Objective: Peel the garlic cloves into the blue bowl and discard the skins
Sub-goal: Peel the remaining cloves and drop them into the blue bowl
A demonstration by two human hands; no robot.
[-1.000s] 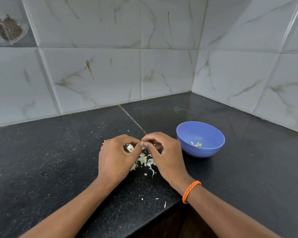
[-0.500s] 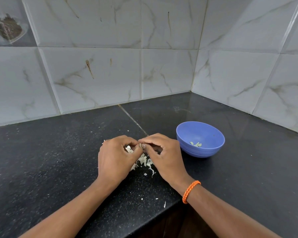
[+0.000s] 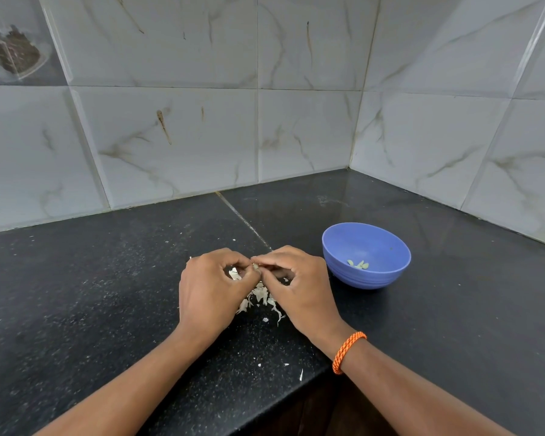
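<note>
A dark speckled stone counter [image 3: 76, 309] is seen in a corner formed by two walls of pale marbled tiles [image 3: 177, 136]. Two bare hands are brought together over the counter near its front edge. The left hand [image 3: 210, 291] is curled, its thumb and fingers closed on a small pale garlic clove [image 3: 255, 266]; the right hand [image 3: 296, 286] is curled likewise, and its fingertips are pressed against the same clove from the other side. The clove is mostly hidden by the fingers, so only a sliver can be made out and whether it is fully skinned cannot be told. One orange braided band [image 3: 348, 352] is worn on the right wrist. Beneath and between the hands a loose heap of white garlic skins [image 3: 260, 297] is spread on the counter, and a few stray flakes are scattered nearer the front edge. Just to the right of the right hand, apart from it, one blue bowl [image 3: 367, 275] is set upright on the counter. Inside it about three or four peeled cloves [image 3: 358, 264] are gathered at the bottom.
</note>
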